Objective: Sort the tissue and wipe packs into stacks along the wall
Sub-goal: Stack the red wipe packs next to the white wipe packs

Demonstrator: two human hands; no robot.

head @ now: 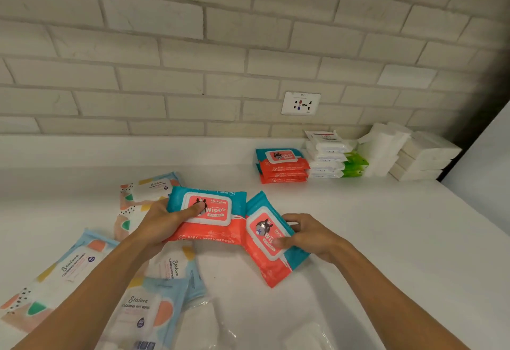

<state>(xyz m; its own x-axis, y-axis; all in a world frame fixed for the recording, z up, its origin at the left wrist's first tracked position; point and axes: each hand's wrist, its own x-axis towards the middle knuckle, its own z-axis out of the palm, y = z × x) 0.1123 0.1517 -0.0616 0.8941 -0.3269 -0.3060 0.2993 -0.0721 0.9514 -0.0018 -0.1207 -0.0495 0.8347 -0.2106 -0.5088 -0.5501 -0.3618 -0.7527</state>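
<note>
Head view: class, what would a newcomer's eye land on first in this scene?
Two teal-and-red wipes packs at the centre stand out: the left hand grips the level pack, and the right hand grips the tilted pack. A matching stack stands against the brick wall at right, while pastel packs lie scattered at lower left.

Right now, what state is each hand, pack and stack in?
Left hand: grips the left red pack.
Right hand: grips the right red pack, tilted.
Red stack: piled by the wall.
White-green stack: piled beside it.
White tissue stack: at the wall, far right.
Pastel packs: loose, overlapping, unsorted.
</note>
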